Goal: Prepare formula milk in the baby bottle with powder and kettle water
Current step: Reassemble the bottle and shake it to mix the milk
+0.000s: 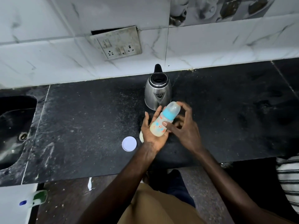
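Note:
A baby bottle point(163, 122) with a blue collar, a clear cap and pale milky liquid lies tilted between my palms above the black counter point(80, 118). My left hand point(151, 133) cups it from the left with fingers stretched out. On the bottle's right side rests my right hand point(184, 126), thumb against the body, fingers spread and blurred. Just behind the hands a steel kettle point(157, 91) stands with its lid open. A white round lid point(129, 143) lies flat to the left of my left wrist. A pale container point(141, 136) is mostly hidden under my left hand.
A black sink point(14, 130) is sunk into the counter at the far left. A switch-and-socket plate point(116, 42) sits on the tiled wall behind the kettle. Striped cloth point(289, 178) hangs at the right edge, below the counter's front.

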